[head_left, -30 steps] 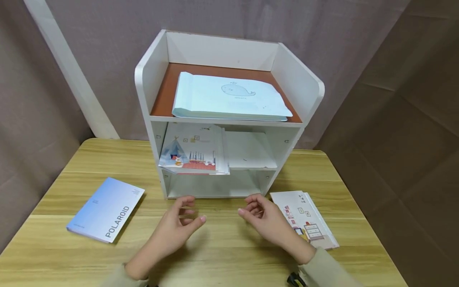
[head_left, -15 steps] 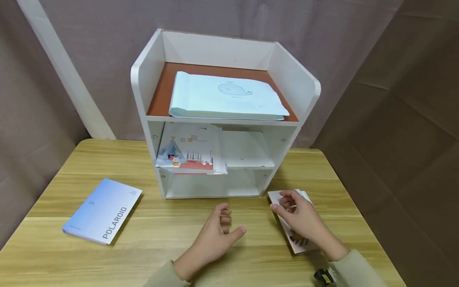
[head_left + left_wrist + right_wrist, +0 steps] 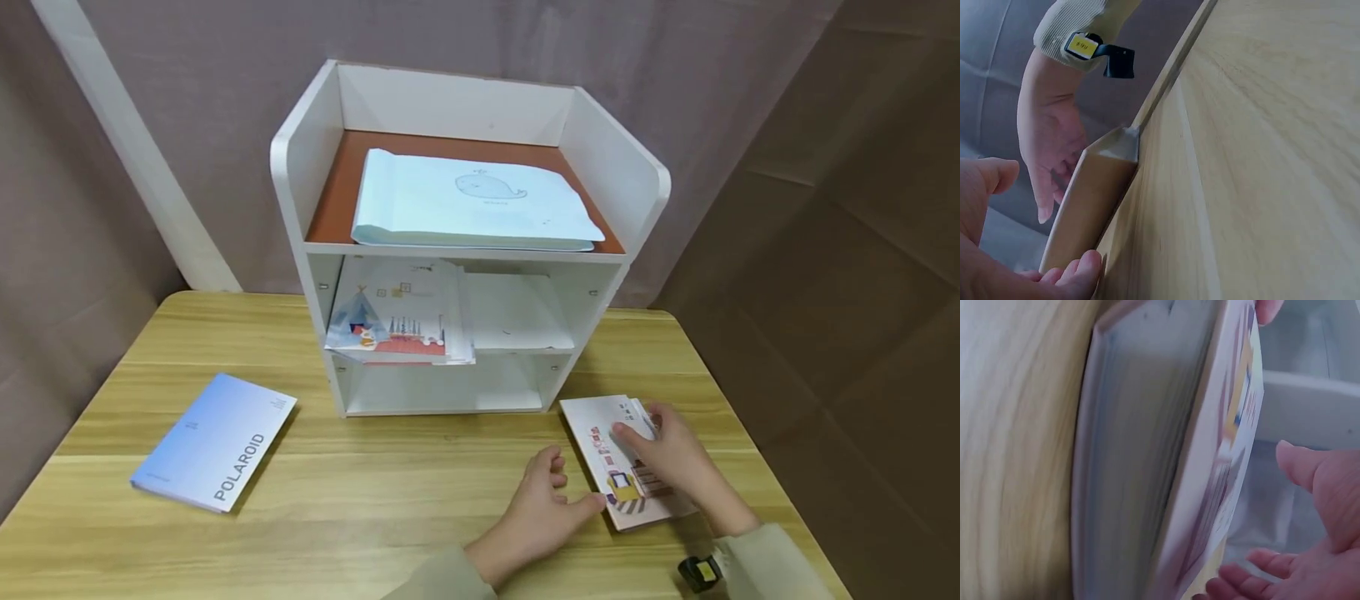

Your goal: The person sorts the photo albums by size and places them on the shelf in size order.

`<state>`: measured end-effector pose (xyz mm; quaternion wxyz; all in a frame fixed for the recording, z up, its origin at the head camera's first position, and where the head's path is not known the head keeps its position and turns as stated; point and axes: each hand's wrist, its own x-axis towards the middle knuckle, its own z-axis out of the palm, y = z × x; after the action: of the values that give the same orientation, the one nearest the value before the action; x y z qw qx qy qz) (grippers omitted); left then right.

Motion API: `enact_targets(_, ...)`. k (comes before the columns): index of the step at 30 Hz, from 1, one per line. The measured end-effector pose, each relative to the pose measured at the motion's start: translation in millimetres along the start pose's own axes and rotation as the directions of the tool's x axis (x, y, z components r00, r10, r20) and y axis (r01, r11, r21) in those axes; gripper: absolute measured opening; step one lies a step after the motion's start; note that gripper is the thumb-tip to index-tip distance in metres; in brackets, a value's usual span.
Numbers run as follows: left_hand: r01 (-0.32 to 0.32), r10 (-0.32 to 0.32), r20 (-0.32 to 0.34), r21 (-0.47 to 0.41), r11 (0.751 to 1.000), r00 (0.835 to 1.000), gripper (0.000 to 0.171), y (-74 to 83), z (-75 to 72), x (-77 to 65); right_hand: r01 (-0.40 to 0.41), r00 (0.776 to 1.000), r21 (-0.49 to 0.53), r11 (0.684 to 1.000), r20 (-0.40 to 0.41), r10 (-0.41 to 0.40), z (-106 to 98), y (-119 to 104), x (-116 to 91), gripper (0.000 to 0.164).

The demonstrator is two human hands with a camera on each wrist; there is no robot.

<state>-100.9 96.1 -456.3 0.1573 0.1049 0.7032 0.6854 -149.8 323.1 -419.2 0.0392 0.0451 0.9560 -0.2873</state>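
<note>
A thick book with an illustrated room on its pale cover (image 3: 597, 442) lies at the right of the table. My left hand (image 3: 531, 512) is at its left side, thumb by the lower left corner. In the left wrist view its fingertips (image 3: 1090, 262) are at the book's spine (image 3: 1088, 203), though contact is hard to tell. My right hand (image 3: 678, 457) hovers over the book's right side, thumb above the cover. The right wrist view shows the page edges (image 3: 1141, 444) and that hand's thumb (image 3: 1297, 464) apart from the cover, fingers relaxed.
A white shelf unit (image 3: 437, 412) stands at the back middle. A whale-drawing book (image 3: 480, 204) lies on its top, and illustrated books (image 3: 397, 312) lie on its middle shelf, jutting out slightly. A blue POLAROID book (image 3: 213, 442) lies at the left of the wooden table (image 3: 337, 533).
Both hands have moved right from in front of the shelf to the illustrated book, one at each side. The view has turned slightly. The book has stayed on the table.
</note>
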Motion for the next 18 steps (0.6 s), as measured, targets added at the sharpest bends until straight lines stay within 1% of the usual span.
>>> enact_targets(5,0.051,-0.053,0.055,0.033,0.998,0.997,0.08,0.7,11.4,6.5,-0.059,0.995,0.024,0.998,0.085,0.056,-3,14,3,0.098)
enact_targets(8,0.048,-0.051,0.072,0.041,0.998,0.996,0.077,-0.1,14.5,8.7,-0.089,0.99,0.033,0.996,0.116,0.084,-4,19,5,0.1)
enact_targets(12,0.044,-0.046,0.084,0.023,0.999,0.995,0.075,-3.2,14.4,12.1,-0.105,0.987,0.061,0.993,0.128,0.097,-5,19,7,0.101)
enact_targets(18,0.05,-0.049,0.112,-0.006,0.999,0.992,0.069,-8.7,6.9,14.0,-0.096,0.99,0.051,0.994,0.113,0.09,-1,19,10,0.099)
